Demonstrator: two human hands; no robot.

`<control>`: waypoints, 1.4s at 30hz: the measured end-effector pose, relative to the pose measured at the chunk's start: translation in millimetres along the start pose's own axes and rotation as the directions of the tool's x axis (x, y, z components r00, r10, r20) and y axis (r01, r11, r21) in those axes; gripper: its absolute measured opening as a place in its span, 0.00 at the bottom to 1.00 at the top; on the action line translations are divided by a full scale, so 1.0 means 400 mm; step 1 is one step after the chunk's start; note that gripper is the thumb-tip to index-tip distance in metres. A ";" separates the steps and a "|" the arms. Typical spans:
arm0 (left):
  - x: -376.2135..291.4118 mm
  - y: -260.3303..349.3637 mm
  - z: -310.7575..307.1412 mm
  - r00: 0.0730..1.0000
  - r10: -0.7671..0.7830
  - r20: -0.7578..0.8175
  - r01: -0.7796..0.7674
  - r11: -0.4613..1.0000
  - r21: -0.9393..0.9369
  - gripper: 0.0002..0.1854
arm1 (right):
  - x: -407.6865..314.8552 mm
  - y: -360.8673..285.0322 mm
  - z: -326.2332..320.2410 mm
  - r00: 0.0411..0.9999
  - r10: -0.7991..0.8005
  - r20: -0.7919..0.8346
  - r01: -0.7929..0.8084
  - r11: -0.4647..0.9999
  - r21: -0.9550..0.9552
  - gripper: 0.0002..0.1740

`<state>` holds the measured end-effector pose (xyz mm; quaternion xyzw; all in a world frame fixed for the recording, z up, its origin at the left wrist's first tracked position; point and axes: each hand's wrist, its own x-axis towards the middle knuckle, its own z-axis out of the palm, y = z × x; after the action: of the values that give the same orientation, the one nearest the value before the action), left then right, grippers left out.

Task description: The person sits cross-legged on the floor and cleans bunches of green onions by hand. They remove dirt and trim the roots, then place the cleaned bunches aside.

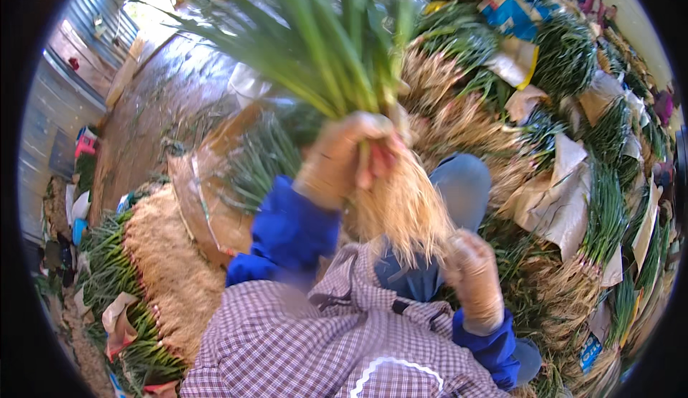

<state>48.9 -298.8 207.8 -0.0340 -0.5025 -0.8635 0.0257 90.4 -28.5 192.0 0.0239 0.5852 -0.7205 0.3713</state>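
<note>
My left hand point(344, 156), in a translucent glove under a blue sleeve, grips a bunch of green onions point(344, 70) just above the roots. The green leaves point up and away, blurred at the top of the view. Long straw-coloured roots point(400, 210) hang below the fist towards my lap. At the lower right tips of those roots is my right hand point(475, 279), also gloved, with its fingers curled. Blur hides whether it pinches any roots or only touches them.
A neat stack of onion bunches point(172, 269) lies to the left, roots inward. Brown paper sacking point(209, 199) stands beside it. More onion bunches point(607, 210) with paper sheets point(553, 204) between them cover the right side. Wet-looking floor point(156, 91) stretches towards a bright opening.
</note>
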 end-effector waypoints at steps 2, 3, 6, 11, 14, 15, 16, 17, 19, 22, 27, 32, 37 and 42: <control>-0.059 0.028 -0.144 0.983 0.133 -0.129 -0.129 0.991 0.035 0.27 | 0.022 0.019 -0.055 0.856 -0.517 0.008 0.398 0.650 -0.648 0.09; -0.051 0.051 -0.207 0.971 0.186 -0.148 -0.173 0.980 0.095 0.22 | 0.014 0.029 -0.149 0.776 -0.631 0.004 0.518 0.634 -0.575 0.08; -0.036 -0.023 -0.390 0.925 0.232 -0.300 -0.258 0.965 -0.048 0.24 | -0.052 0.032 -0.403 0.890 -0.394 -0.228 0.397 0.917 -0.036 0.06; -0.118 -0.445 -0.642 0.791 -0.122 -0.600 0.132 0.991 -0.026 0.14 | -0.151 0.211 -0.943 0.776 -0.603 -0.184 -0.256 -0.034 -0.966 0.12; -0.260 -0.782 -0.674 0.575 -0.312 -0.756 0.191 0.950 -0.247 0.12 | -0.175 0.159 -0.996 0.670 -0.086 -0.738 -0.529 0.642 -0.555 0.09; -0.317 -0.896 -0.724 0.570 -0.459 -0.682 0.148 0.873 -0.464 0.11 | -0.217 0.164 -1.135 0.735 -0.135 -0.665 -0.553 0.447 -0.703 0.09; -0.311 -0.917 -0.719 0.582 -0.476 -0.659 0.154 0.860 -0.486 0.12 | -0.271 0.157 -1.250 0.765 -0.283 -0.579 -0.565 0.140 -0.813 0.12; -0.311 -0.919 -0.704 0.585 -0.493 -0.643 0.154 0.847 -0.510 0.13 | -0.316 0.138 -1.354 0.780 -0.415 -0.469 -0.580 -0.196 -0.791 0.17; -0.275 -0.840 -0.708 0.555 -0.558 -0.617 0.225 0.815 -0.535 0.18 | -0.319 0.074 -1.379 0.604 -0.601 -0.523 -0.706 -0.099 -0.702 0.28; -0.303 -0.620 -0.691 0.488 -0.598 -0.635 0.637 0.742 -0.209 0.19 | -0.186 0.068 -1.331 0.217 -0.751 -0.624 -0.951 -0.017 -0.310 0.45; -0.346 -0.578 -0.822 0.723 0.035 -0.690 0.578 0.516 0.632 0.10 | -0.182 0.115 -1.582 0.037 -0.316 -0.948 -0.829 0.520 -0.206 0.30; -0.338 -0.603 -0.669 0.732 -0.350 -0.585 0.653 0.115 0.748 0.25 | -0.053 0.016 -1.406 0.684 -0.422 -0.595 -0.402 0.463 -0.790 0.21; -0.349 -0.632 -0.702 0.666 0.168 -0.726 0.640 0.370 0.673 0.14 | -0.167 0.090 -1.296 0.781 -0.602 -0.166 -0.178 0.041 -0.983 0.27; -0.402 -0.751 -0.649 0.794 -0.133 -0.593 0.545 -0.278 0.791 0.16 | -0.238 0.074 -1.317 0.773 -0.586 -0.245 -0.335 -0.047 -0.941 0.26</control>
<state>177.1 -374.5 -193.7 0.2642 -0.9435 -0.1429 -0.1402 -34.9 472.3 46.6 -0.0800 0.9953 -0.0513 -0.0180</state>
